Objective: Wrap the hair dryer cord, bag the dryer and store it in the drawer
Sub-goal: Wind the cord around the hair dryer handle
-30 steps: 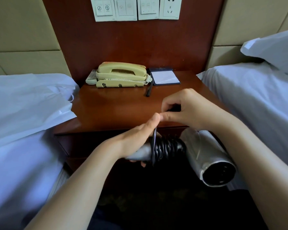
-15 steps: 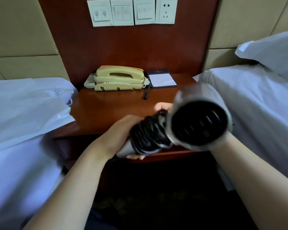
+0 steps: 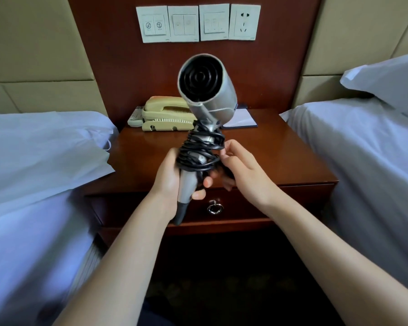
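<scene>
Gripping the hair dryer (image 3: 207, 90), left hand (image 3: 169, 177); right hand (image 3: 244, 171) pinching its wrapped cord (image 3: 198, 149).

Silver plastic dryer (image 3: 218, 95), glossy wooden nightstand (image 3: 280, 158), matt white bag (image 3: 45, 156).

A dark red wooden nightstand (image 3: 280, 158) stands between two beds. Toward its back sit a cream telephone (image 3: 163, 114), a pale remote (image 3: 134, 116) right against the phone's left side, and a notepad (image 3: 242, 118) in a dark folder. Under the top, the drawer (image 3: 304, 201) carries a metal ring pull (image 3: 213, 208). A white bag (image 3: 45, 149) lies flat on the left bed (image 3: 21, 231), with one corner overhanging the nightstand, and a pillow (image 3: 386, 78) rests on the right bed (image 3: 363, 161).
</scene>
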`<action>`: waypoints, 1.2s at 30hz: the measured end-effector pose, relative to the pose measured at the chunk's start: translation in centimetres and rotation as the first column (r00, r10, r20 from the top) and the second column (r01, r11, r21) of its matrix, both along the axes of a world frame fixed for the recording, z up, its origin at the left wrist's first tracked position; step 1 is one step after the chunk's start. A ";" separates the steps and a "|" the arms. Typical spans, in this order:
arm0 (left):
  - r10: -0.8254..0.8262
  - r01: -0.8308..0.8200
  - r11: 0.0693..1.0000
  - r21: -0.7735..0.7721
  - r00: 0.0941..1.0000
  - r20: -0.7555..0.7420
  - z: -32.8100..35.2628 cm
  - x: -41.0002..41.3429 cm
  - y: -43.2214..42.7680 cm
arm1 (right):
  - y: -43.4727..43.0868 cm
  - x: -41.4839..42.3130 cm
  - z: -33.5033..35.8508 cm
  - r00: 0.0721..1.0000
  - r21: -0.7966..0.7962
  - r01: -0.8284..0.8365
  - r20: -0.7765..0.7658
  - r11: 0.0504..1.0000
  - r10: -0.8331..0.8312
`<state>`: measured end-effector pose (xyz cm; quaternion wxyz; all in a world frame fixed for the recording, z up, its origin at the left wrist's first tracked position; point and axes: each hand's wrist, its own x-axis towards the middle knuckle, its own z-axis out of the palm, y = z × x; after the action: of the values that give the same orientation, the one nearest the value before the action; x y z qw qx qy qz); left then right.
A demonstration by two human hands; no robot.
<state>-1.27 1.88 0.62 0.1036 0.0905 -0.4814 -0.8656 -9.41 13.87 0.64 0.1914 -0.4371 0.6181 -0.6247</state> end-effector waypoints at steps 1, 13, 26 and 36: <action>-0.005 0.005 1.000 -0.025 1.000 0.001 0.1 0.1 0.1 | 0.2 0.0 -0.2 1.000 -0.005 -0.016 0.012 1.000 0.016; 0.300 -0.242 0.907 -0.345 0.945 0.126 0.0 -0.6 1.2 | -0.1 0.6 -0.9 0.969 -0.009 0.233 -0.079 0.972 -0.233; 0.379 -0.279 0.903 -0.327 0.876 0.297 -2.2 -1.8 2.0 | 1.3 -0.8 -1.8 0.831 -0.038 0.326 -0.465 0.945 -0.306; 0.398 -0.314 0.904 -0.289 0.865 0.306 -1.8 -2.6 0.5 | 0.0 -2.1 -2.6 0.820 -0.110 0.384 -0.415 0.917 -0.394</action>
<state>-3.90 2.36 -1.17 0.1829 0.3214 -0.5638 -0.7385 -11.47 13.86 -1.99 -0.0853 -0.4303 0.7142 -0.5454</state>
